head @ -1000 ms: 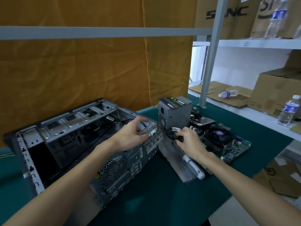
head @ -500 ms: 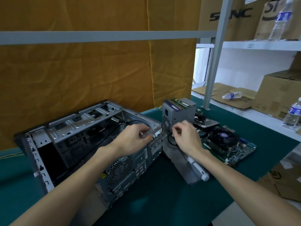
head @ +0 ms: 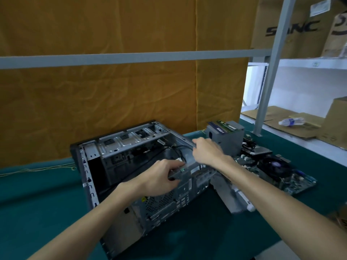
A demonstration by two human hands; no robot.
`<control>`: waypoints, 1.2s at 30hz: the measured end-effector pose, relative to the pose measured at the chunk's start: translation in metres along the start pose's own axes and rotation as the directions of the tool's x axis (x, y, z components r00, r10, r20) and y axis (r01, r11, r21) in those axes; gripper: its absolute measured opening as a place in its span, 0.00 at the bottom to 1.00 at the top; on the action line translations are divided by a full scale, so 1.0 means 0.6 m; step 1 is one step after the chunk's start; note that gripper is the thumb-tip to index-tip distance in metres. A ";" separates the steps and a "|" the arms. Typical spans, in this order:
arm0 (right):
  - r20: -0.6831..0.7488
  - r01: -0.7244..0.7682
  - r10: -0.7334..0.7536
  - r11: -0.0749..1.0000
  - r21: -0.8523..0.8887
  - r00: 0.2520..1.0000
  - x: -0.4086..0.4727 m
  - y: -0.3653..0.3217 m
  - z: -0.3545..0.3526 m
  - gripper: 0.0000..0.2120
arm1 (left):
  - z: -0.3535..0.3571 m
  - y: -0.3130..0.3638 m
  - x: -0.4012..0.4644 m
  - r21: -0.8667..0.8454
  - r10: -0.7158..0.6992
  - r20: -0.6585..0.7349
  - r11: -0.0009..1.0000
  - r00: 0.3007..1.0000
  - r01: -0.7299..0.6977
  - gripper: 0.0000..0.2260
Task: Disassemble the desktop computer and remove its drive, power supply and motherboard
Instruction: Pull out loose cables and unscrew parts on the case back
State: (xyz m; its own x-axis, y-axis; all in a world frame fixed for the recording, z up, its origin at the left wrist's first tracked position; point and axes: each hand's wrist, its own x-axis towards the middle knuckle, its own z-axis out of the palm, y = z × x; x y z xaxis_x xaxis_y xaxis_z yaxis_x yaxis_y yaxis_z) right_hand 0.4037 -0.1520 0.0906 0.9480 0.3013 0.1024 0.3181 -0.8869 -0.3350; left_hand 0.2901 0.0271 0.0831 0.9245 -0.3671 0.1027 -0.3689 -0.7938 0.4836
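Note:
The grey computer case (head: 131, 147) lies open on its side on the green table, its inside mostly bare apart from black cables (head: 176, 149). My left hand (head: 161, 177) grips the case's near top edge, by the rear panel. My right hand (head: 206, 152) rests over the case's right-hand edge with its fingers curled on the rim. The grey power supply (head: 228, 136) stands upright just behind my right hand. The motherboard (head: 277, 171) with its black fan lies flat to the right, outside the case.
A grey metal panel (head: 228, 196) lies under my right forearm, with a white-handled screwdriver (head: 248, 205) on it. An orange cloth hangs behind the table. A shelf post (head: 266, 87) stands at the right, with cardboard boxes and a water bottle (head: 292, 121) on the shelf.
My right hand left the black cable beside the power supply and moved left and up onto the case's edge. My left hand kept its hold on the case. The camera view tilted upward.

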 end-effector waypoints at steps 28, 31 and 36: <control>0.172 -0.194 0.205 0.978 -0.079 0.964 -0.189 0.030 -0.045 0.07 | -0.029 -0.062 -0.141 0.367 -0.588 -0.374 0.616 0.717 0.697 0.28; 0.147 -0.190 0.196 0.980 -0.058 0.970 -0.194 0.036 -0.050 0.08 | -0.026 -0.052 -0.145 0.347 -0.594 -0.378 0.620 0.710 0.703 0.28; 0.133 -0.163 0.164 0.986 -0.019 0.977 -0.192 0.046 -0.054 0.12 | -0.021 -0.035 -0.149 0.341 -0.601 -0.366 0.624 0.711 0.703 0.25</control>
State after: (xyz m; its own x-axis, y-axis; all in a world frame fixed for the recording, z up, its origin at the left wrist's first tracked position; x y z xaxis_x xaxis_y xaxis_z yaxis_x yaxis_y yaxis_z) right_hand 0.3037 -0.2224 0.1000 0.9775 0.1952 -0.0794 0.1590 -0.9306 -0.3296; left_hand 0.2163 0.0826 0.0747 0.9140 0.3931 0.1004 0.3866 -0.9189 0.0780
